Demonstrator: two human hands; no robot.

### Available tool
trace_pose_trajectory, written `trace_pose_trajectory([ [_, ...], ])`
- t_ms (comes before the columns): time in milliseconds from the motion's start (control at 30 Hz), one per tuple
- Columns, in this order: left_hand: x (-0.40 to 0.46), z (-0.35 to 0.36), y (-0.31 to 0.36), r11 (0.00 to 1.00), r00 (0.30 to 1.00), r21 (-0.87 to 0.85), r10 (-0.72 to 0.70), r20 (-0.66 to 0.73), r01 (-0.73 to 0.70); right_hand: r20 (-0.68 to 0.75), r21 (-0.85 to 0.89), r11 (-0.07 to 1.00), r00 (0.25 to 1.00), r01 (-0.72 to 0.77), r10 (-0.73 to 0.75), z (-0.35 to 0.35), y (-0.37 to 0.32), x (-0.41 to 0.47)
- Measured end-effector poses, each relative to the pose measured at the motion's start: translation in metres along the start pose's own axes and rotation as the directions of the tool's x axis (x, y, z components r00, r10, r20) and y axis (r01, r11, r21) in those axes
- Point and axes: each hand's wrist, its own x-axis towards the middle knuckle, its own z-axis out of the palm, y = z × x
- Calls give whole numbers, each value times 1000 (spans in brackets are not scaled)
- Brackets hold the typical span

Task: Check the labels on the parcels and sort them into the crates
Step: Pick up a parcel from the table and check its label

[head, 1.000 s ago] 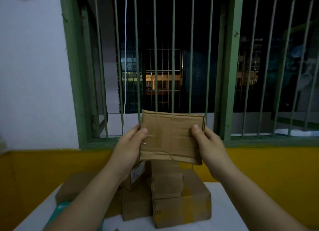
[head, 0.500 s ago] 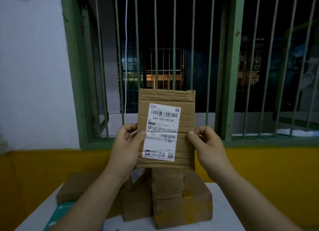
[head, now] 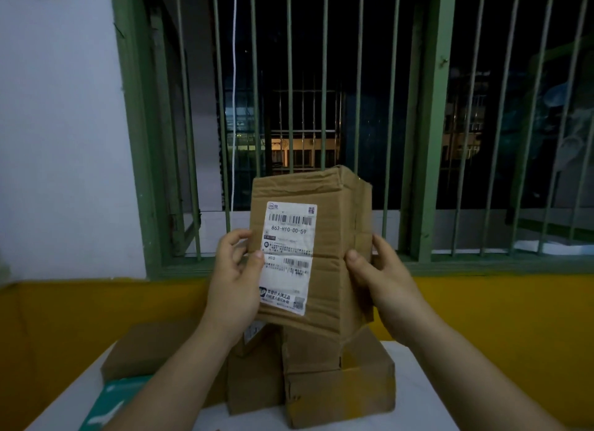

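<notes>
Parcel upright between both hands

**Two bare forearms, two bare hands**

Only the person's forearms and hands are in the head view. The left forearm enters from the lower left edge and the right forearm from the lower right; both are uncovered along their whole visible length, with no sleeve or cuff showing. The left hand and the right hand are ungloved. The fingernails that show are short and plain, most clearly on the left thumb and the right thumb. Both wrists are plain. The light is dim, so finer detail of the hands cannot be made out.
</notes>
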Motion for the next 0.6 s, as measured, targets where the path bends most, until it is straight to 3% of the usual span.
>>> trace_pose_trajectory([
  [167,0,4,7,987,996,158,-39,81,26,-76,-46,995,993,91,-94,3,5,1],
  [300,-7,10,15,983,946,-62,-148,289,173,-72,-116,975,978,188,-197,7,7,0],
  [433,-6,12,11,981,970,-29,-183,159,190,-39,-200,955,973,217,-229,9,9,-2],
  [600,-5,14,11,968,959,-46,-238,152,247,-47,-214,949,968,233,-248,8,10,3],
])
